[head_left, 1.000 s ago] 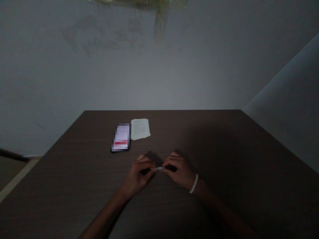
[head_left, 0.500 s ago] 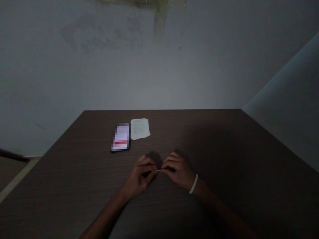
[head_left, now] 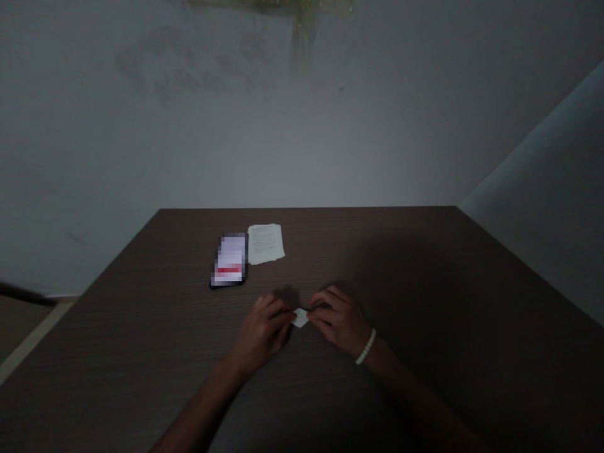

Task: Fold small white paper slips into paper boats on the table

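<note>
A small white piece of paper point(head_left: 300, 318), diamond-shaped from here, is held between my two hands just above the dark table. My left hand point(head_left: 265, 330) pinches its left corner between thumb and fingers. At the opposite corner, the thumb and forefinger of my right hand point(head_left: 340, 319) close on the paper, the other fingers curled above. A pale beaded bracelet point(head_left: 366, 347) circles my right wrist. Any folds in the paper are too small to make out.
Beyond my left hand, a phone point(head_left: 229, 259) with a lit, blurred screen lies on the wooden table point(head_left: 141, 327). Touching or close to its right side is a stack of white printed paper sheets point(head_left: 265, 244). A grey wall point(head_left: 302, 138) rises behind the table's far edge.
The piece of paper was edge-on as a thin line; now its flat face is turned toward me. Both hands have shifted slightly, still pinching it. Phone and paper stack have not moved.
</note>
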A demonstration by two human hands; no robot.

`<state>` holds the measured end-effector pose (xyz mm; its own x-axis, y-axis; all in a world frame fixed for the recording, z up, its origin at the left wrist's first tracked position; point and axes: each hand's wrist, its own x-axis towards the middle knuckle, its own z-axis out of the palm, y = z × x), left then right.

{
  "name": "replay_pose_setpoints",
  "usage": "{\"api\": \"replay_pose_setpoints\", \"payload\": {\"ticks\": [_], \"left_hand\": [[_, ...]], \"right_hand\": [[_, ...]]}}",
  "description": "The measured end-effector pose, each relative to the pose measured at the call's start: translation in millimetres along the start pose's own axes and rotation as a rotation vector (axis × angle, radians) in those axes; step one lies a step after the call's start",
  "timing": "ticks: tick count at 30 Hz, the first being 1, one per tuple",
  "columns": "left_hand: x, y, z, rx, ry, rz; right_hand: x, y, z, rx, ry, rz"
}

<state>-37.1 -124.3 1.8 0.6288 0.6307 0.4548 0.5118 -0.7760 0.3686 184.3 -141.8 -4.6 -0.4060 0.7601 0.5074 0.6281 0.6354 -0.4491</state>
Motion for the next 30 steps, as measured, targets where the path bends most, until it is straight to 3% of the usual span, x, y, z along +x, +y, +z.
{"api": "replay_pose_setpoints", "payload": {"ticks": [6, 12, 30], "left_hand": [[0.6, 2.0, -0.5, 0.088, -0.118, -0.046], [1.6, 3.3, -7.7, 0.09, -0.192, -0.062], [0.6, -0.2, -4.3, -0.02, -0.152, -0.139]], "right_hand": [[1.3, -2.5, -3.0, -0.009, -0.124, 0.039], [1.0, -1.3, -5.4, 0.036, -0.158, 0.091], [-0.6, 2.0, -3.3, 0.077, -0.152, 0.157]]}}
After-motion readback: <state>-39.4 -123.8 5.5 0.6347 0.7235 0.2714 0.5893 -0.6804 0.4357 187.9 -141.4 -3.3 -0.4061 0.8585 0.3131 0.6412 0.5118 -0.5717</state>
